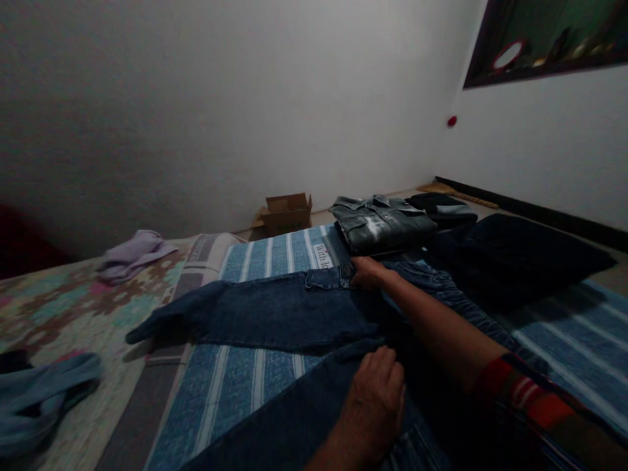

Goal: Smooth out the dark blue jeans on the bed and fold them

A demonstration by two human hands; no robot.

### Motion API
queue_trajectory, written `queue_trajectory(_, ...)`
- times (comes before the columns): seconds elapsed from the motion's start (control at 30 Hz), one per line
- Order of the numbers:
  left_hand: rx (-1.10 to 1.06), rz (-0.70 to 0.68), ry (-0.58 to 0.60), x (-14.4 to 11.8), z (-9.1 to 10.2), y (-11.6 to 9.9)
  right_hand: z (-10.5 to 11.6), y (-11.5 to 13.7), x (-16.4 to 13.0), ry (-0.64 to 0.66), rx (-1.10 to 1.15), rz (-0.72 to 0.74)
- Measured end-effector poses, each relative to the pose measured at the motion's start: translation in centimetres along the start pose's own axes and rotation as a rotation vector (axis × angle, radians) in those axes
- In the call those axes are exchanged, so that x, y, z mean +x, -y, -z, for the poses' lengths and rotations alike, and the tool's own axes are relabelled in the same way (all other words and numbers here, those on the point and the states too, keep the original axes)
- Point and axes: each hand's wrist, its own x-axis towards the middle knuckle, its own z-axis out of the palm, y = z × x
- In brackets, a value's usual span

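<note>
A pair of dark blue jeans (275,311) lies spread over the bed, legs toward the left and gathered waistband (471,307) toward the right. My right hand (369,271) reaches to the far leg, its fingers closed on the denim beside a flap pocket (321,279). Nearer to me, my left hand (377,389) rests on the near leg around the crotch. Its fingers are curled together against the cloth, and the fingertips are hidden.
Folded grey denim garment (380,222) and dark folded clothes (520,255) lie beyond the jeans on the striped blue sheet (265,255). A lilac cloth (135,255) and light-blue garment (44,399) lie left. A cardboard box (287,212) stands by the wall.
</note>
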Motion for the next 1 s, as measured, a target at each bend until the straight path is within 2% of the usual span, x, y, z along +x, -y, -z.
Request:
queue_trajectory(0.2,-0.049,-0.007,-0.005,0.2,0.1,0.4,0.1,0.4,1.6,0.058,0.026,-0.107)
queue_trajectory(0.47,-0.039,-0.008,-0.010,0.2,0.2,0.4,0.2,0.8,1.3,-0.016,0.059,-0.145)
queue_trajectory(0.67,-0.039,0.001,-0.003,0.3,0.2,0.0,0.0,0.2,0.8,0.135,0.147,-0.155)
queue_trajectory(0.73,-0.041,0.007,0.000,0.3,0.3,0.0,0.1,0.1,0.9,0.146,0.145,-0.159)
queue_trajectory(0.87,-0.046,0.014,0.011,0.2,0.3,-0.1,0.6,0.6,0.7,0.027,0.077,-0.152)
queue_trajectory(1.0,-0.026,0.014,0.026,0.1,0.1,-0.2,0.7,1.6,-1.0,-0.256,-0.062,-0.102)
